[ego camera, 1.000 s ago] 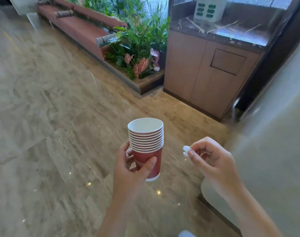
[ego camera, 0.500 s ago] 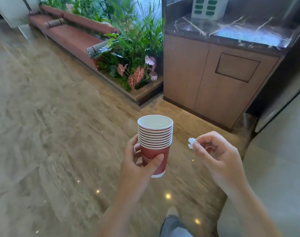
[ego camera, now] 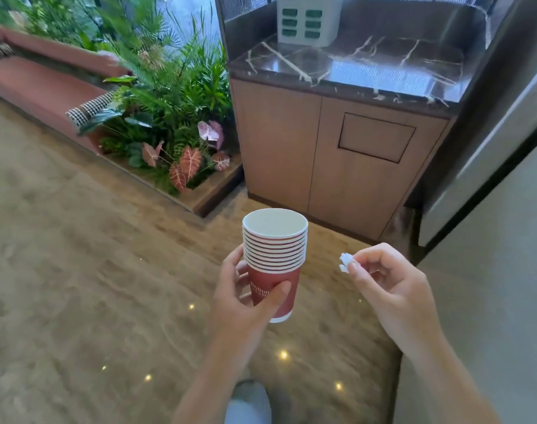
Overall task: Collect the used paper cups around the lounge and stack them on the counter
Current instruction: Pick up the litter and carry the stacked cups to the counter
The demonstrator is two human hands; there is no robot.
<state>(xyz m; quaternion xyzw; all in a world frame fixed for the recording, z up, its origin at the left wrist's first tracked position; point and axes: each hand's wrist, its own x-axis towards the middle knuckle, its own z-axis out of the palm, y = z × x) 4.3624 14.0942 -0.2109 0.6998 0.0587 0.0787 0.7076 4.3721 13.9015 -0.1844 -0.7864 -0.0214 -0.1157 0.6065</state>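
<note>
Now the left hand [ego camera: 246, 298] wraps around a stack of red paper cups [ego camera: 275, 261], thumb across the front, fingers behind, held upright above the floor [ego camera: 93, 286]. Just to its right, the right hand [ego camera: 389, 286] pinches a small white crumpled scrap [ego camera: 345, 263] between thumb and fingertip. Ahead of both hands stands the counter [ego camera: 368, 71] with its dark marble top, well apart from the cups, plants [ego camera: 169, 117] off beyond the left hand.

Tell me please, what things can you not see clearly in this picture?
- Stack of red paper cups: the left hand covers part of the print; lower cups' insides are hidden.
- White scrap: too small to identify; the right hand pinches it.
- White device on the counter: top cut off by the frame edge.
</note>
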